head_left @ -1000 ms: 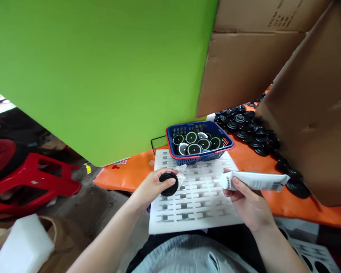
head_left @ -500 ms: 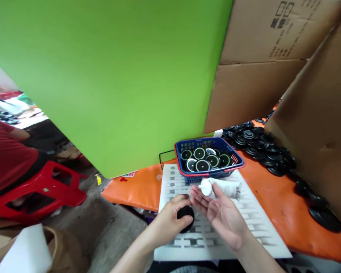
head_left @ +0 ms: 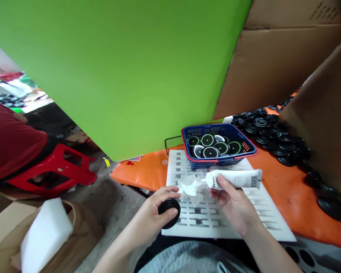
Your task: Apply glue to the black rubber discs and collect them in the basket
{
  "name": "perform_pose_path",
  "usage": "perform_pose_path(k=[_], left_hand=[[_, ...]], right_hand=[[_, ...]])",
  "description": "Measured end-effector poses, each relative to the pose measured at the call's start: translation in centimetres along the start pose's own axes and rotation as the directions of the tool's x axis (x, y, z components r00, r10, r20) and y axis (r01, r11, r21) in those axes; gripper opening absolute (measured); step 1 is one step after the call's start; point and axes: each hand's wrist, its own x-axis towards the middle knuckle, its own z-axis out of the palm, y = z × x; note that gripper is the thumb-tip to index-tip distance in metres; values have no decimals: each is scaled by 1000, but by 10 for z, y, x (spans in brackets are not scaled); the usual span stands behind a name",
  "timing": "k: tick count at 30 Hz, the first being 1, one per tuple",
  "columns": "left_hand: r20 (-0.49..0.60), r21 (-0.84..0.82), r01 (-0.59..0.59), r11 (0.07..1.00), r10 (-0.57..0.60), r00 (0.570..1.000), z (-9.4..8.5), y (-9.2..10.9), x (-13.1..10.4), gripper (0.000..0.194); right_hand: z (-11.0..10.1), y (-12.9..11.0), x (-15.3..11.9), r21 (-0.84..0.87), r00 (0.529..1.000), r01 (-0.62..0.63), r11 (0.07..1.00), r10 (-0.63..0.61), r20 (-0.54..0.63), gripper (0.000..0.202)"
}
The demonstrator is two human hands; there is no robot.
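Note:
My left hand (head_left: 156, 210) grips a round black disc (head_left: 169, 213) by its edge, thumb across its face, low at the near left of the white slotted board (head_left: 213, 230). In my right hand (head_left: 235, 204) is a white squeeze tube (head_left: 240, 178), held level with its nozzle pointing left and a barcode near its crimped end. A crumpled white tissue (head_left: 193, 189) lies on the board between both hands, by the nozzle. Just beyond the tube stands a blue basket (head_left: 204, 164) with a red rim, holding several black discs with pale rings (head_left: 211, 152).
Many black discs (head_left: 272, 140) are heaped on the orange table (head_left: 281, 189) at right, beside cardboard (head_left: 272, 68). A green panel (head_left: 108, 76) rises behind. At left, a person in red (head_left: 14, 144) sits on a red stool (head_left: 62, 170), near a sack with white foam (head_left: 47, 231).
The tube is now grasped in my right hand, its nozzle turned left. My left hand with the disc has shifted left, and the tissue has come into view. The camera view has shifted slightly.

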Motion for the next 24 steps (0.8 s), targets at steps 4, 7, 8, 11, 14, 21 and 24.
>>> perform_pose_path(k=[4, 7, 8, 11, 14, 21, 24], left_hand=[[-17, 84, -20, 996, 21, 1000, 9, 5, -6, 31], [-66, 66, 24, 998, -19, 998, 5, 15, -5, 28], [-86, 13, 54, 998, -53, 995, 2, 18, -3, 27], [-115, -102, 84, 991, -96, 989, -6, 20, 5, 22], [-125, 167, -37, 985, 58, 990, 0, 17, 16, 28], [80, 604, -163, 780, 144, 986, 20, 22, 50, 28], [154, 595, -221, 773, 160, 975, 17, 26, 60, 22]], right_hand=[[-11, 5, -6, -253, 994, 105, 962, -112, -12, 33], [-17, 5, -11, -301, 993, 118, 946, -120, 10, 33], [-18, 4, -13, -284, 993, 114, 952, -118, 4, 35], [-17, 1, -15, -242, 994, 98, 965, -104, -15, 41], [-14, 2, -13, -262, 996, 78, 962, -84, -10, 35], [-8, 12, -9, -287, 997, 70, 955, -72, 2, 34], [-6, 14, -8, -262, 996, 84, 962, -87, 0, 35]])
